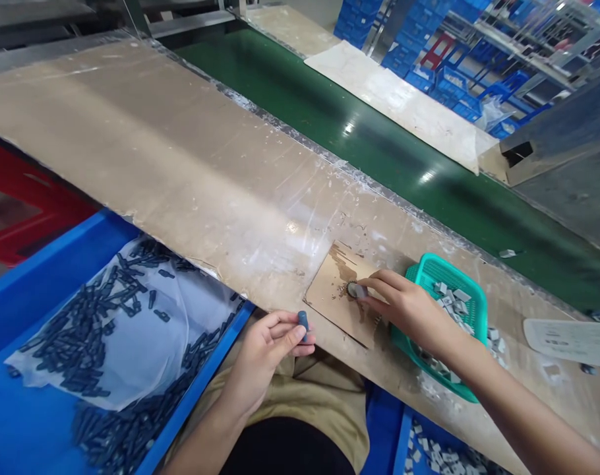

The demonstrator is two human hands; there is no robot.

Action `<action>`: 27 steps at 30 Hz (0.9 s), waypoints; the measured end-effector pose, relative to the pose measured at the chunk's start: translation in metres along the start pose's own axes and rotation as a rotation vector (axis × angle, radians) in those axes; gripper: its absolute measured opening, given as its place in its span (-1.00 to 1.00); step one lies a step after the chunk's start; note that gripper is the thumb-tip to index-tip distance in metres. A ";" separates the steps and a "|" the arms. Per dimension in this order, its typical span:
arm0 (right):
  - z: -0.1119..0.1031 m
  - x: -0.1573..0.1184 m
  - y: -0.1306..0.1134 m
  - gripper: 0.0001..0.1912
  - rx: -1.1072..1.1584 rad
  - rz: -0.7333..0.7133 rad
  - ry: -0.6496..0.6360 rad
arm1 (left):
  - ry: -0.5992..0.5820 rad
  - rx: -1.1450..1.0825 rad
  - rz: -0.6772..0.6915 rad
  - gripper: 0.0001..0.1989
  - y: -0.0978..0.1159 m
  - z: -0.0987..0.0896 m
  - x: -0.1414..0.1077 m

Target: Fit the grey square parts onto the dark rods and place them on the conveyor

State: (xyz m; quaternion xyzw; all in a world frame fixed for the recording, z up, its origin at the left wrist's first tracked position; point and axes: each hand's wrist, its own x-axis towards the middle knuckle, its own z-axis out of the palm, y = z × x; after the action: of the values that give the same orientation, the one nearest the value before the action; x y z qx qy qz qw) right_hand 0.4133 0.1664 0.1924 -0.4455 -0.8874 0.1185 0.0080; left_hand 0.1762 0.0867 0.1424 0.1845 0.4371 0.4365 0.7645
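My left hand (275,340) is closed on a small dark blue-grey plastic piece (303,322), roughly cylindrical and held upright between thumb and fingers at the table's front edge. Over a brown cardboard sheet (330,300), my right hand (403,303) pinches a small grey block (361,291). The block is at a small round dark-rimmed cap (351,289) on the cardboard; whether it touches what is inside I cannot tell. Brown wet-looking stains mark the sheet. Beside my right wrist stands a green basket (482,297) of similar grey blocks.
A blue bin (47,257) at left holds many dark plastic pieces, some on a white bag (132,356). More grey blocks lie in a blue bin (403,435) below. Beyond the worktable (181,165) runs a green conveyor belt (300,99). A white card (571,340) lies at right.
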 end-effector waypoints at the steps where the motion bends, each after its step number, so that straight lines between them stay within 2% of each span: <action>1: -0.002 -0.003 -0.001 -0.78 0.032 -0.004 0.046 | -0.016 -0.039 -0.015 -0.75 0.001 0.003 0.001; 5: -0.010 -0.016 -0.013 -0.79 0.191 0.016 0.232 | -0.082 -0.223 -0.128 -0.80 0.005 0.016 0.005; 8: -0.016 -0.026 -0.029 -0.78 0.326 0.050 0.303 | -0.169 -0.303 -0.209 -0.85 0.005 0.025 0.008; 12: -0.021 -0.036 -0.046 -0.73 0.401 0.013 0.376 | -0.274 -0.348 -0.270 -0.86 0.003 0.034 0.008; 15: -0.022 -0.038 -0.052 -0.69 0.401 -0.018 0.383 | -0.316 -0.359 -0.308 -0.83 0.001 0.038 0.007; 19: -0.022 -0.037 -0.055 -0.74 0.437 -0.060 0.330 | -0.364 -0.334 -0.322 -0.82 0.002 0.041 0.005; 24: -0.021 -0.036 -0.055 -0.81 0.481 -0.046 0.290 | -0.329 -0.287 -0.299 -0.83 0.004 0.042 0.003; 27: -0.020 -0.037 -0.056 -0.81 0.510 0.004 0.317 | -0.312 -0.265 -0.222 -0.83 0.001 0.046 0.004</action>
State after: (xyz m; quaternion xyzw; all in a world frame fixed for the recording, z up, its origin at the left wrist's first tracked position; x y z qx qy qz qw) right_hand 0.3941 0.1091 0.2276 -0.4436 -0.8158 0.2667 0.2579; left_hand 0.2146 0.0951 0.1668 0.0989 0.2701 0.3696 0.8836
